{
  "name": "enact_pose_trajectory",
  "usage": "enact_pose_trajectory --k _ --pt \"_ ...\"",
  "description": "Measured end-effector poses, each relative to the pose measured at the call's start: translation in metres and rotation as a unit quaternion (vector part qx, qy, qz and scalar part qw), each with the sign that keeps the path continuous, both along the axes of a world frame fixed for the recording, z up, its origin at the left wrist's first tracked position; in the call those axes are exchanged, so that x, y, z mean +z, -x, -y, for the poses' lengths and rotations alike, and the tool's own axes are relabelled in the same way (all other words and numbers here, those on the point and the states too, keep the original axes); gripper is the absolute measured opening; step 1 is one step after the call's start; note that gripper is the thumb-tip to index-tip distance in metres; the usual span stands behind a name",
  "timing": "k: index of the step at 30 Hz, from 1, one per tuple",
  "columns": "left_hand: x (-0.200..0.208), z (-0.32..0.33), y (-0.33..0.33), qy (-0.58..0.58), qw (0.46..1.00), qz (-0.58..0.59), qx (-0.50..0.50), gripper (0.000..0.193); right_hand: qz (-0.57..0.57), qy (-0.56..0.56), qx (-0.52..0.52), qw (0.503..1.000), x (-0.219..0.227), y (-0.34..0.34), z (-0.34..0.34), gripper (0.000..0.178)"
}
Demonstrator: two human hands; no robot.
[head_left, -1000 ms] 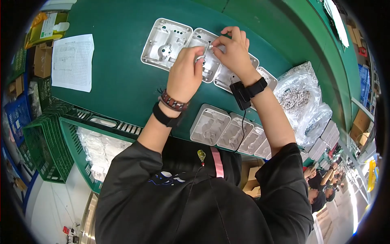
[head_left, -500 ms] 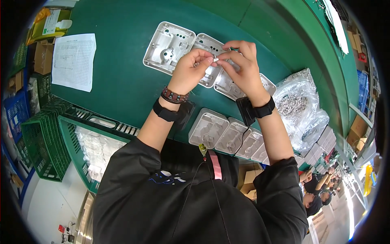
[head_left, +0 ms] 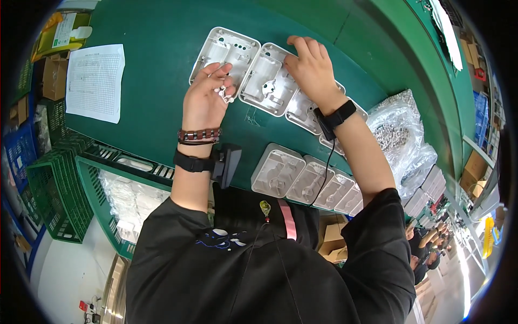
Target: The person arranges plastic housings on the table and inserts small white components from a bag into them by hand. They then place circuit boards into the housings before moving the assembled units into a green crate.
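Presently, I observe the left hand [head_left: 206, 96] curled around small white parts [head_left: 224, 95]. Right of this grip, the second white housing [head_left: 263, 69] lies on the green table [head_left: 156, 70], long axis pointing away from the body. The right hand [head_left: 311, 70] is nearer, overlapping its far-right corner; I cannot tell its grip.

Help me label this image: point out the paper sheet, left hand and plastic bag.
Paper sheet [head_left: 95, 83], head view: page centre.
Left hand [head_left: 203, 101], head view: its middle.
Plastic bag [head_left: 408, 160], head view: its clear film.
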State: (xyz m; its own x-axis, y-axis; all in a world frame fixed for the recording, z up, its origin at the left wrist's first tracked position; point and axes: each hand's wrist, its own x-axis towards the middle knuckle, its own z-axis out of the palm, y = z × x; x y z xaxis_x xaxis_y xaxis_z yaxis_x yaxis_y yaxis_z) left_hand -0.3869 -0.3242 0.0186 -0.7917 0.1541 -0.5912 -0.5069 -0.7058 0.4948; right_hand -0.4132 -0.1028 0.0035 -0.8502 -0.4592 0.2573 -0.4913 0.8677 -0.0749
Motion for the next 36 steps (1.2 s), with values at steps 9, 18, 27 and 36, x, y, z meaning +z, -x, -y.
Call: enact_pose_trajectory --k 9,18,27,36 --pt "-0.008 0.013 -0.019 -0.012 1.0 -0.006 -0.021 0.02 0.023 -0.096 0.042 0.994 0.001 0.005 0.003 0.005" --pt "0.014 -0.01 -0.022 -0.005 0.998 0.028 -0.057 0.02 0.083 -0.062 0.017 0.994 0.023 -0.004 0.001 0.007" --pt "0.012 -0.005 -0.025 0.121 0.968 -0.096 -0.196 0.025 0.114 0.248 -0.017 0.962 0.061 -0.039 0.054 0.015" --pt "0.004 0.003 -0.026 -0.104 0.968 0.032 -0.224 0.027 0.139 0.293 0.013 0.946 0.059 -0.038 0.063 0.012"
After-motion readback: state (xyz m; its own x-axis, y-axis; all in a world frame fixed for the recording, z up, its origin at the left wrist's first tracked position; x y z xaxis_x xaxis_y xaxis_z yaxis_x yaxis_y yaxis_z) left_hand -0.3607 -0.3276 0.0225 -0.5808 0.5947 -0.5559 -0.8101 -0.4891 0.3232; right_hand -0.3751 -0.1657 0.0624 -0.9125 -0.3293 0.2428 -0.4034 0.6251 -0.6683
